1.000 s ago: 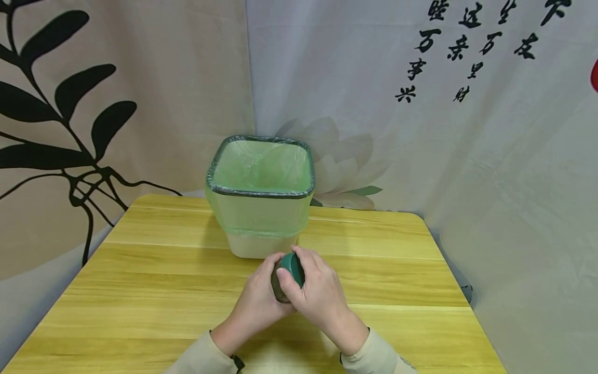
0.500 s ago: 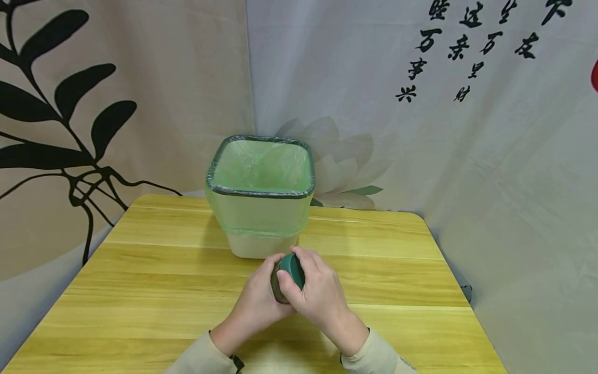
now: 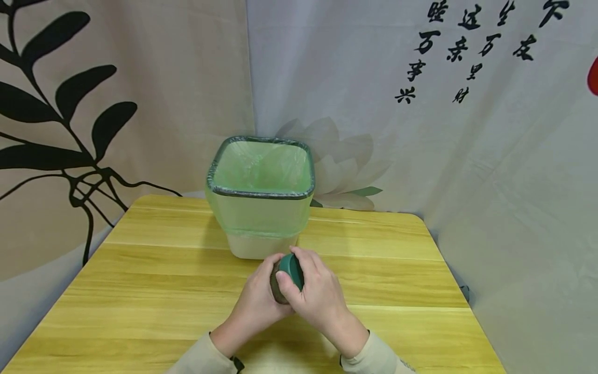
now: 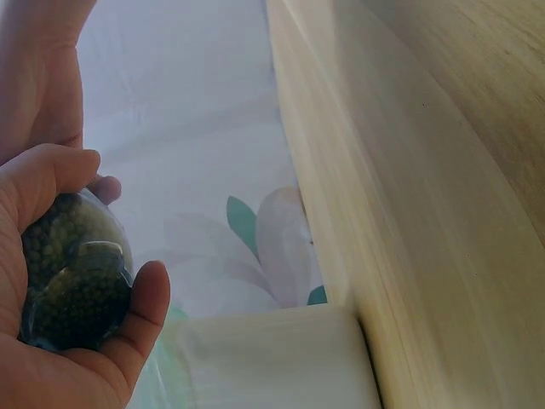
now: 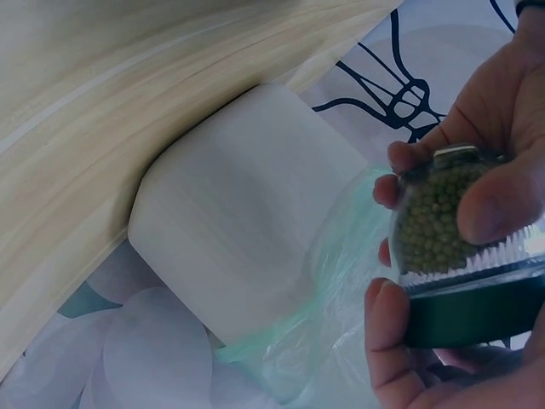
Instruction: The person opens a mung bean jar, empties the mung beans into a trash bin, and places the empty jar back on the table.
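Observation:
A clear jar (image 5: 438, 213) of small green beans, which look like mung beans, is held between both hands above the table. My left hand (image 3: 261, 293) grips the jar's body, its fingers and thumb curled round the clear wall in the left wrist view. The right hand (image 3: 320, 291) holds the green lid (image 3: 291, 267), thumb on the near side and fingers over the far side. The lid sits on the jar, which lies tilted on its side. Much of the jar's body is hidden by the hands in the head view.
A pale bin (image 3: 259, 246) with a green plastic liner (image 3: 261, 213) folded over its dark rim stands just beyond the hands. The wooden table (image 3: 140, 291) lies beneath. Printed cloth (image 3: 514, 182) hangs behind and to the right.

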Action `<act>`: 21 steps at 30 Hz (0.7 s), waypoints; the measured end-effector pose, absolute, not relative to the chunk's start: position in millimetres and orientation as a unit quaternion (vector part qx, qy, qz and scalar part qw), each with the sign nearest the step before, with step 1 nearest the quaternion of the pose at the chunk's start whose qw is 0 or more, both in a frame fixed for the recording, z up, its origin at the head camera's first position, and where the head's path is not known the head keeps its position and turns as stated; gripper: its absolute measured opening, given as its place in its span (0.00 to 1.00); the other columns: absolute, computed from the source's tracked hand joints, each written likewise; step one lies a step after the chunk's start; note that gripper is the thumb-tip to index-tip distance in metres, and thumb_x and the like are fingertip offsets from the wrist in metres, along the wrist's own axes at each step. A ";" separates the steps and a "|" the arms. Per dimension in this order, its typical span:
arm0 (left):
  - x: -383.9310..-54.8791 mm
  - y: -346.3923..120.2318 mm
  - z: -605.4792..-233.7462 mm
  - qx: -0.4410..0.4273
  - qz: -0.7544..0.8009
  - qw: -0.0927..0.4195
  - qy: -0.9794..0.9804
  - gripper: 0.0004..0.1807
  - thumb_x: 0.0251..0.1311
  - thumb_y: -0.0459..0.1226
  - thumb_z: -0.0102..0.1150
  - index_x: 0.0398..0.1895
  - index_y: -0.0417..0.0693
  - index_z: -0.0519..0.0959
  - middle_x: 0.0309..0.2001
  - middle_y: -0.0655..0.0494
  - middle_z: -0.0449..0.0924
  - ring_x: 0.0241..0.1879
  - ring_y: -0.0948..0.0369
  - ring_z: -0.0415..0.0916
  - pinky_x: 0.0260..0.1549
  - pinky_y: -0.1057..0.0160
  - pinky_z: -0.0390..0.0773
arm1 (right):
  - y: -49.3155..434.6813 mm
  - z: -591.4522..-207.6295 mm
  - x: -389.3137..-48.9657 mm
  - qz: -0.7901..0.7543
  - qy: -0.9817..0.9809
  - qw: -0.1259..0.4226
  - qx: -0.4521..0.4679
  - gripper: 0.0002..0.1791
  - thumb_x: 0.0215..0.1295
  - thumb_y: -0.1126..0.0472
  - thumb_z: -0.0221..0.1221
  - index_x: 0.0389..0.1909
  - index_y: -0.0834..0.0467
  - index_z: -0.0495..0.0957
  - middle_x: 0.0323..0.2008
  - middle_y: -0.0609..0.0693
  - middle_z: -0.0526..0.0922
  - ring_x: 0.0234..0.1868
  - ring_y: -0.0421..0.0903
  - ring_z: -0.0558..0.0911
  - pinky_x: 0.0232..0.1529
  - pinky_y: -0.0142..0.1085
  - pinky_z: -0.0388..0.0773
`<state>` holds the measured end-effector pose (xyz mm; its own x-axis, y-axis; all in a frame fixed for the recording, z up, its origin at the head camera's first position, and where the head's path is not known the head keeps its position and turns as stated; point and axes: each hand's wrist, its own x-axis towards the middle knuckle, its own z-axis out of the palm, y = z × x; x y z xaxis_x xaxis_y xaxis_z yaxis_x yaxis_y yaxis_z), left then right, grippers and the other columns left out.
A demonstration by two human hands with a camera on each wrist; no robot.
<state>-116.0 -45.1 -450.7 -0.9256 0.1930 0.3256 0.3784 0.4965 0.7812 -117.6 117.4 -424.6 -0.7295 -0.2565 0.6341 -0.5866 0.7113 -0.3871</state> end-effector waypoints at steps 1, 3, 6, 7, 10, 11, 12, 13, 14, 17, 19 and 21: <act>-115.8 -45.0 -451.3 -0.168 -0.472 0.105 -0.859 0.48 0.40 0.36 0.86 0.68 0.45 0.71 0.57 0.51 0.83 0.52 0.54 0.84 0.48 0.52 0.87 | 117.3 -424.2 -117.4 0.293 -0.883 0.280 0.237 0.31 0.80 0.37 0.52 0.64 0.59 0.80 0.54 0.56 0.88 0.47 0.50 0.91 0.38 0.42 0.90; -115.8 -44.5 -453.1 -0.176 -0.467 0.126 -0.857 0.48 0.39 0.36 0.87 0.68 0.44 0.71 0.56 0.50 0.83 0.51 0.54 0.85 0.48 0.51 0.87 | 117.2 -423.9 -117.3 0.286 -0.887 0.279 0.230 0.32 0.81 0.36 0.51 0.64 0.58 0.80 0.54 0.56 0.88 0.46 0.50 0.91 0.37 0.42 0.90; -116.0 -43.4 -455.1 -0.192 -0.449 0.166 -0.857 0.48 0.39 0.35 0.87 0.67 0.42 0.71 0.56 0.49 0.83 0.51 0.53 0.85 0.48 0.50 0.88 | 117.2 -422.8 -116.7 0.276 -0.895 0.275 0.217 0.33 0.81 0.34 0.48 0.65 0.57 0.80 0.54 0.56 0.89 0.45 0.51 0.92 0.35 0.43 0.89; -116.1 -42.9 -455.4 -0.196 -0.441 0.180 -0.857 0.48 0.39 0.35 0.88 0.67 0.42 0.71 0.56 0.49 0.82 0.51 0.53 0.85 0.48 0.49 0.88 | 117.5 -422.4 -116.4 0.273 -0.898 0.272 0.212 0.34 0.81 0.33 0.47 0.66 0.57 0.80 0.54 0.56 0.89 0.44 0.51 0.92 0.35 0.43 0.89; -116.3 -41.8 -456.3 -0.204 -0.422 0.208 -0.859 0.48 0.39 0.34 0.88 0.66 0.42 0.70 0.56 0.48 0.82 0.50 0.52 0.85 0.47 0.49 0.89 | 118.2 -420.2 -114.9 0.268 -0.906 0.261 0.198 0.38 0.81 0.30 0.44 0.67 0.57 0.79 0.55 0.56 0.89 0.43 0.52 0.92 0.33 0.43 0.88; -116.1 -41.6 -456.5 -0.206 -0.418 0.214 -0.859 0.49 0.38 0.34 0.88 0.66 0.42 0.70 0.56 0.47 0.81 0.51 0.52 0.84 0.47 0.49 0.89 | 118.3 -419.4 -114.3 0.267 -0.908 0.257 0.194 0.39 0.80 0.29 0.44 0.67 0.57 0.79 0.55 0.56 0.89 0.43 0.52 0.92 0.33 0.42 0.88; -116.0 -41.4 -456.5 -0.209 -0.414 0.220 -0.858 0.49 0.38 0.34 0.89 0.66 0.42 0.70 0.55 0.47 0.81 0.50 0.52 0.84 0.48 0.49 0.89 | 118.4 -418.7 -113.8 0.267 -0.910 0.252 0.191 0.40 0.80 0.28 0.44 0.67 0.57 0.79 0.54 0.56 0.89 0.42 0.52 0.92 0.32 0.42 0.87; -115.8 -41.2 -456.6 -0.212 -0.410 0.225 -0.858 0.49 0.38 0.33 0.89 0.66 0.41 0.70 0.55 0.46 0.81 0.50 0.52 0.84 0.48 0.49 0.89 | 118.3 -418.2 -113.4 0.268 -0.912 0.247 0.188 0.40 0.79 0.28 0.45 0.67 0.56 0.79 0.54 0.56 0.89 0.41 0.52 0.92 0.32 0.41 0.86; -115.6 -41.0 -456.6 -0.214 -0.409 0.230 -0.857 0.49 0.37 0.33 0.89 0.66 0.41 0.70 0.55 0.46 0.81 0.51 0.52 0.84 0.48 0.49 0.89 | 118.1 -417.7 -113.1 0.271 -0.913 0.243 0.184 0.39 0.79 0.28 0.47 0.67 0.56 0.79 0.54 0.56 0.89 0.41 0.51 0.92 0.31 0.40 0.86; -114.7 -40.5 -456.4 -0.221 -0.407 0.241 -0.853 0.49 0.36 0.32 0.90 0.65 0.40 0.71 0.55 0.46 0.81 0.51 0.52 0.84 0.48 0.49 0.89 | 117.0 -417.6 -112.8 0.283 -0.913 0.234 0.176 0.35 0.76 0.32 0.53 0.66 0.55 0.79 0.53 0.55 0.90 0.39 0.50 0.91 0.30 0.37 0.83; -114.4 -40.2 -456.5 -0.220 -0.408 0.244 -0.852 0.50 0.35 0.32 0.90 0.65 0.40 0.71 0.54 0.47 0.81 0.51 0.52 0.84 0.49 0.49 0.89 | 116.2 -418.0 -112.7 0.293 -0.912 0.230 0.172 0.32 0.74 0.35 0.57 0.65 0.55 0.80 0.52 0.54 0.90 0.39 0.49 0.90 0.29 0.36 0.82; -114.2 -40.1 -456.4 -0.221 -0.409 0.244 -0.851 0.50 0.34 0.32 0.89 0.65 0.40 0.71 0.54 0.47 0.81 0.51 0.52 0.84 0.49 0.49 0.89 | 115.4 -418.4 -112.6 0.301 -0.910 0.229 0.169 0.30 0.72 0.37 0.58 0.63 0.55 0.81 0.51 0.53 0.90 0.38 0.48 0.89 0.29 0.36 0.82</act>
